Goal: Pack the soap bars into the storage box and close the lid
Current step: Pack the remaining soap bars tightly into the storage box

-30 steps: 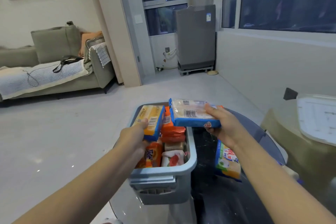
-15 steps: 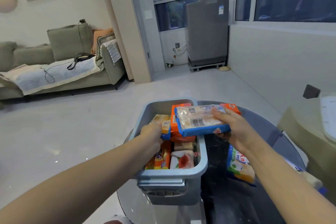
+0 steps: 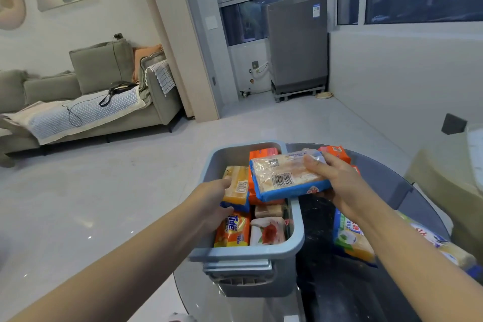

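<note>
An open grey-blue storage box (image 3: pixel 296 219) stands on a round dark glass table (image 3: pixel 339 290) and holds several wrapped soap bars, among them an orange Tide bar (image 3: pixel 232 230) and a white bar with a red flower (image 3: pixel 268 231). My left hand (image 3: pixel 211 201) grips a yellow soap pack with blue edges (image 3: pixel 236 187) inside the box at its left side. My right hand (image 3: pixel 339 185) holds a pale soap pack with a blue rim and barcode (image 3: pixel 285 178) over the box's right edge. An orange soap bar (image 3: pixel 335 153) shows behind my right hand.
Two more soap packs lie on the table to the right of the box, a green-and-yellow soap pack (image 3: pixel 352 238) and a blue-and-white soap pack (image 3: pixel 444 248), both partly under my right forearm. A beige stool (image 3: pixel 444 191) stands at the right. A sofa (image 3: pixel 78 102) is far left.
My left hand has lowered the yellow pack into the box's left side. My right hand has carried the barcode pack leftward, over the box's right edge.
</note>
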Motion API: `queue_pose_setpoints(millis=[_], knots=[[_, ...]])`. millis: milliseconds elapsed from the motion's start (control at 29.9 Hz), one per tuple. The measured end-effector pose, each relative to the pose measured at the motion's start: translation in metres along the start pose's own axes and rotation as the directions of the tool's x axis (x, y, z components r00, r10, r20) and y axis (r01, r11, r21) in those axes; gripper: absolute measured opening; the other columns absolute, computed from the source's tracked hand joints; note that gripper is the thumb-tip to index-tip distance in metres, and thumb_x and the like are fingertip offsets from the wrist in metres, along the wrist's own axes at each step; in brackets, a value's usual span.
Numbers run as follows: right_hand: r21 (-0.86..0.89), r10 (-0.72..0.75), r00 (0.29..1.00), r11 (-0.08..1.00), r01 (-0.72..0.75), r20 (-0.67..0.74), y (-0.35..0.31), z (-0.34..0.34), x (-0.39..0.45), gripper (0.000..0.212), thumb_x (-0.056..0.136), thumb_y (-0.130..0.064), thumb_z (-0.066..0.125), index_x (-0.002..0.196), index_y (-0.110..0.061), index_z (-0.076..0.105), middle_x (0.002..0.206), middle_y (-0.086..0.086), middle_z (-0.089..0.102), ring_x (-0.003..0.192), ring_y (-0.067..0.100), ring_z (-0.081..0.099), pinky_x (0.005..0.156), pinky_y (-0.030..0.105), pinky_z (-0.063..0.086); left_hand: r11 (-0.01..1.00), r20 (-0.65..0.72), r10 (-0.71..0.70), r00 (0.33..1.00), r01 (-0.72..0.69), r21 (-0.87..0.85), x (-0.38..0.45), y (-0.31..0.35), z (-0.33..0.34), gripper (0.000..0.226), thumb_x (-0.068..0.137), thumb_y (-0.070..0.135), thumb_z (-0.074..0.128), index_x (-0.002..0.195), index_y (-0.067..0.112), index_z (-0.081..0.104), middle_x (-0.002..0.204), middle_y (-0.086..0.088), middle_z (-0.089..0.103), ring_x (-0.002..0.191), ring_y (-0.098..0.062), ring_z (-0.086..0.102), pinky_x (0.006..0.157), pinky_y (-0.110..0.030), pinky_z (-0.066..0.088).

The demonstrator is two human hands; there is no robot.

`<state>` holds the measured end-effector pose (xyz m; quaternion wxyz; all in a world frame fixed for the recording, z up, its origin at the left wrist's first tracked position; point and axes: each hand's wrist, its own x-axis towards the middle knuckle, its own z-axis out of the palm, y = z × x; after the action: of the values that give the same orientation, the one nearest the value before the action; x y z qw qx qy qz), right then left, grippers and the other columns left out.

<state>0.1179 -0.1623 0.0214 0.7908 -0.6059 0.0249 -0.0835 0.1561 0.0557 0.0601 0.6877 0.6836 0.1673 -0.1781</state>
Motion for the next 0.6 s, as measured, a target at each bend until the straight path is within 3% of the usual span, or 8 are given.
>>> queue_pose_setpoints(millis=[67,134,234,334,401,501,601], knots=[[-0.026,-0.018,0.999,0.999,0.019,0.029,-0.002,0.005,0.0,0.035,0.061,-0.044,0.071,0.093,-0.03,0.069,0.083,-0.004,0.076,0.078,0.014,0.072,0.06,0.027,0.059,0.997,0.033,0.029,0.999,-0.031,0.067,-0.01,-0.001,-0.002,0.029,0.095,0.031,0.048,0.11,0.006,0.055,0.092,-0.011,0.067,0.087,-0.02,0.063,0.085,-0.033,0.048],[-0.052,-0.022,0.998,0.998,0.024,0.052,-0.004,0.011,0.0,0.046,0.061,-0.045,0.071,0.103,-0.025,0.066,0.086,-0.003,0.076,0.078,0.014,0.072,0.057,0.021,0.055,0.987,0.075,0.063,0.995,-0.073,0.14,-0.017,0.0,-0.002,0.039,0.092,0.042,0.048,0.11,0.01,0.059,0.094,-0.007,0.068,0.081,-0.015,0.062,0.065,-0.027,0.045],[-0.107,-0.046,0.998,0.993,0.051,0.053,-0.005,0.023,0.0,0.048,0.065,-0.044,0.07,0.107,-0.02,0.065,0.087,-0.003,0.076,0.078,0.013,0.072,0.058,0.019,0.053,0.972,0.234,0.081,0.969,-0.129,0.198,-0.022,0.005,-0.006,0.049,0.086,0.053,0.05,0.114,0.015,0.061,0.107,-0.006,0.069,0.091,-0.019,0.067,0.06,-0.025,0.054],[-0.158,-0.054,0.998,0.986,0.051,-0.019,-0.003,0.03,0.005,0.044,0.074,-0.041,0.067,0.111,-0.018,0.063,0.093,0.001,0.074,0.081,0.015,0.071,0.062,0.024,0.055,0.972,0.337,0.031,0.941,-0.106,0.208,-0.026,0.003,-0.007,0.031,0.087,0.027,0.061,0.114,0.011,0.057,0.095,-0.011,0.075,0.086,-0.024,0.073,0.063,-0.031,0.059],[-0.182,-0.051,0.998,0.982,0.042,-0.048,-0.003,0.032,0.007,0.04,0.081,-0.039,0.063,0.115,-0.02,0.061,0.1,0.002,0.07,0.085,0.015,0.067,0.061,0.023,0.052,0.995,0.345,-0.02,0.938,-0.015,0.1,-0.026,-0.001,-0.008,0.034,0.084,0.012,0.064,0.115,0.002,0.054,0.096,-0.017,0.074,0.082,-0.026,0.074,0.061,-0.031,0.06],[-0.22,-0.057,0.998,0.974,0.054,-0.006,-0.005,0.034,0.006,0.04,0.085,-0.034,0.061,0.122,-0.02,0.057,0.105,0.004,0.066,0.076,0.009,0.06,0.056,0.021,0.044,0.985,0.323,-0.052,0.945,0.101,-0.137,-0.026,-0.004,-0.01,0.035,0.084,0.006,0.062,0.115,-0.004,0.053,0.093,-0.022,0.071,0.075,-0.028,0.072,0.054,-0.031,0.06],[-0.336,-0.105,0.993,0.934,0.119,0.059,-0.008,0.034,0.004,0.042,0.082,-0.03,0.065,0.122,-0.033,0.052,0.108,-0.007,0.066,0.088,0.004,0.062,0.065,0.021,0.046,0.944,0.231,-0.041,0.972,0.114,-0.311,-0.025,-0.005,-0.011,0.033,0.087,0.003,0.057,0.118,-0.004,0.048,0.099,-0.023,0.064,0.084,-0.029,0.066,0.056,-0.034,0.06]])
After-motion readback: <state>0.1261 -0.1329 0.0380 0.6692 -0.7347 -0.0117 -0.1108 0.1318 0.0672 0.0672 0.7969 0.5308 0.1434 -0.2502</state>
